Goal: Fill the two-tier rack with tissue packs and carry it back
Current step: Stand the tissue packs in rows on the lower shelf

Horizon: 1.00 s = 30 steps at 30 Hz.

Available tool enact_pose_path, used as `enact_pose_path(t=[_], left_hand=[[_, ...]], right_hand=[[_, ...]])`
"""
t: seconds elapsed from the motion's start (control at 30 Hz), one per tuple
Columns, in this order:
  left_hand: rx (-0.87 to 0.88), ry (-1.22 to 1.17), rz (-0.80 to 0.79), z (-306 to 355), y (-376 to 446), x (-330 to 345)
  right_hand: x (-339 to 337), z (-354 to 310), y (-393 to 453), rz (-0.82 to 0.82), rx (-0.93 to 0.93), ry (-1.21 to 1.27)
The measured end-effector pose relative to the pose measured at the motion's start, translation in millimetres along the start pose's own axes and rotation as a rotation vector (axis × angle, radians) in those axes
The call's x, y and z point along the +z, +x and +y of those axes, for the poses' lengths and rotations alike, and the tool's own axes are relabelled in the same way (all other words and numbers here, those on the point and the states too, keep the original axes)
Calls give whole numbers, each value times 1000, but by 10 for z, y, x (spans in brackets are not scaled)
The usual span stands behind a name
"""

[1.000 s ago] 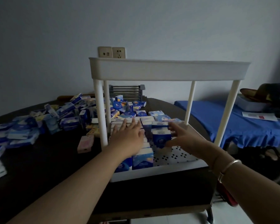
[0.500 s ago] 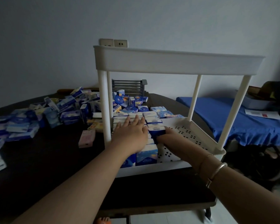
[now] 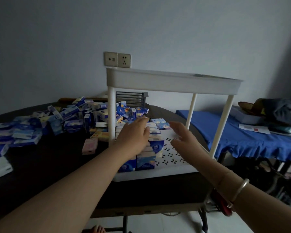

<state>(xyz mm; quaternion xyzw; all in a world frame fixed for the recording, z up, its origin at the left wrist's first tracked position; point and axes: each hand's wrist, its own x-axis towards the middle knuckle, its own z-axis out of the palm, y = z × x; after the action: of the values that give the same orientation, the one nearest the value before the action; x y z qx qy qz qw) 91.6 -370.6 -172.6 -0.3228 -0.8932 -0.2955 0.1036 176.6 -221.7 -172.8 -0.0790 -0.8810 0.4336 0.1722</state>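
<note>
A white two-tier rack (image 3: 173, 84) stands on the dark table (image 3: 40, 163). Its perforated lower shelf (image 3: 170, 153) holds rows of blue and white tissue packs (image 3: 155, 146) along its left half; the right half is bare. My left hand (image 3: 134, 135) rests flat on top of the packed rows, fingers straight. My right hand (image 3: 183, 137) hovers open just right of the rows, holding nothing, a bangle on its wrist. A large heap of loose tissue packs (image 3: 65, 116) lies on the table left of the rack. A pink pack (image 3: 90, 146) lies near the rack's front left post.
A dark slatted stand (image 3: 131, 98) sits behind the rack by the wall sockets (image 3: 117, 59). To the right is a surface with a blue cover (image 3: 242, 137) carrying clothes and papers. The table's front edge runs just below the rack.
My right hand has let go of the pack it pressed into the rows and has drawn back to the right, fingers open. My left hand stays on the packs. The camera has tilted up.
</note>
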Motion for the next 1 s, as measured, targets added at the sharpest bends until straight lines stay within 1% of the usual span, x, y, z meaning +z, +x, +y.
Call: enact_pose_path(t=[0.07,0.17,0.23,0.33,0.43,0.5,0.6,0.73,0.83,0.9,0.97,1.0], left_hand=[[65,-135,53,129,-152,-164],[185,-179,166,181,-499,-424],[203,-219,227,91,-726,-578],[133,-296,302,-219,-961,-757],[-25,-275,400,-707,-1091,-845],[-162,-280,462,-1068,-1142,-851],[-343,-350,537,-1549,-1120,-842],[-505,-396,617,-2032,-953,-786],[-557,-370,641,-2302,-815,-714],[-546,-307,673,-2445,-727,-682],[-474,-175,737,-2559,-650,-676],[-436,-57,756,-2609,-615,-687]], right_hand=[[-45,-112,-149,72,-155,-33],[-16,-309,-343,143,-300,16],[82,-473,-441,149,-389,38],[349,-724,-516,113,-502,57],[754,-960,-524,29,-574,93],[1079,-1064,-484,-20,-569,124],[1611,-1133,-342,-81,-495,204],[2300,-1116,43,-73,-307,184],[2715,-1108,433,17,-202,75],[2920,-1127,665,68,-166,-39],[3084,-1132,866,109,-190,-119],[3153,-1130,946,126,-210,-145]])
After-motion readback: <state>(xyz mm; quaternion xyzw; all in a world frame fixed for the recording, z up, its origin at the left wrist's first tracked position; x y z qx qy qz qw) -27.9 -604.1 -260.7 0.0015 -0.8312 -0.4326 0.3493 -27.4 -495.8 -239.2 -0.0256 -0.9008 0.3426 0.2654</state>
